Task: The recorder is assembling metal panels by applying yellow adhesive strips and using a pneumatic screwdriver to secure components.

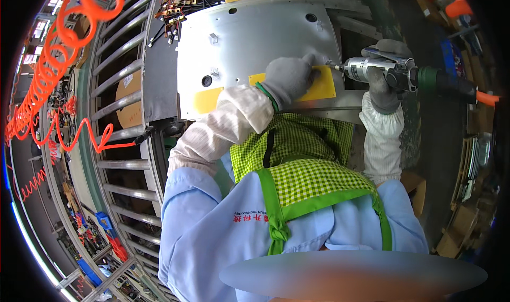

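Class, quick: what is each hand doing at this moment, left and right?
Left hand: gloved, pressed flat on the yellow strip against the metal panel, holding nothing.
Right hand: gloved, closed round the pneumatic screwdriver.

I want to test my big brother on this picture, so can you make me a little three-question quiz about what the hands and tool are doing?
1. True or false: the grey-gloved left hand presses on the flat yellow plastic strip.
2. Which hand holds the silver air-powered screwdriver? A) left B) right C) neither
3. Fill in: the yellow strip lies on a large grey ______ panel.

Key: 1 true; 2 B; 3 metal.
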Demonstrator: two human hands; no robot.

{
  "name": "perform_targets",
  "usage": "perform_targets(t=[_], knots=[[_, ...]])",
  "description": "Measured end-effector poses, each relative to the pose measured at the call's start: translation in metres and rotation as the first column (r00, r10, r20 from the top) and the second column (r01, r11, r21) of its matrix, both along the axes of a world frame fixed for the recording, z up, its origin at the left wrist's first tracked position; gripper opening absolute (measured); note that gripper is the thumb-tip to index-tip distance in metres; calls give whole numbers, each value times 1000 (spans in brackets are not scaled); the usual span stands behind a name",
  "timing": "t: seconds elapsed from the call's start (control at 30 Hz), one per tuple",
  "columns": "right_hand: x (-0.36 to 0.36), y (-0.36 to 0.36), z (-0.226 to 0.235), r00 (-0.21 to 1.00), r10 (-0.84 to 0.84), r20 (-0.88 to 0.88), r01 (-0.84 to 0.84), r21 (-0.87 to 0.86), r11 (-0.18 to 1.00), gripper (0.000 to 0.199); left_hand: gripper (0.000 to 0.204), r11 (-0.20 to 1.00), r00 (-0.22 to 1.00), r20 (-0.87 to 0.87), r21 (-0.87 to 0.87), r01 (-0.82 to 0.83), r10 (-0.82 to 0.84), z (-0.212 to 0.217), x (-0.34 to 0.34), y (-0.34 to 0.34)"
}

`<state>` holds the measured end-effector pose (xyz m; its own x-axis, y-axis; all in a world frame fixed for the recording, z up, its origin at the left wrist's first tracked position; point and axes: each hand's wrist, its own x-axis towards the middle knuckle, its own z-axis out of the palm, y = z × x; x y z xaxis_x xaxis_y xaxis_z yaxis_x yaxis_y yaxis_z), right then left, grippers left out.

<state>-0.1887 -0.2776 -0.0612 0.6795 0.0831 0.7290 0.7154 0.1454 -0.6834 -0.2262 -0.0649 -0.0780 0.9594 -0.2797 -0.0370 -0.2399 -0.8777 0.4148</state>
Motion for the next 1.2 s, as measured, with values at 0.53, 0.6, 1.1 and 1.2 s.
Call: perform_targets(t=[0.53, 0.6, 1.1, 1.2], knots=[[-19, 9, 13, 990, 131, 60, -132, 8, 991, 51, 42, 990, 990, 18, 5, 142, -142, -9, -28, -3], [-16, 8, 11, 998, 58, 34, -59, 21, 998, 51, 40, 989, 990, 14, -58, 138, -137, -10, -27, -6], [22, -8, 12, 968, 33, -249, 43, 292, 955, 30, 36, 992, 992, -24, -17, 125, -126, -11, -18, -16], [26, -9, 13, 940, -341, -9, 339, -92, 936, 31, 36, 990, 991, -5, -33, 134, -134, -12, -14, -17]])
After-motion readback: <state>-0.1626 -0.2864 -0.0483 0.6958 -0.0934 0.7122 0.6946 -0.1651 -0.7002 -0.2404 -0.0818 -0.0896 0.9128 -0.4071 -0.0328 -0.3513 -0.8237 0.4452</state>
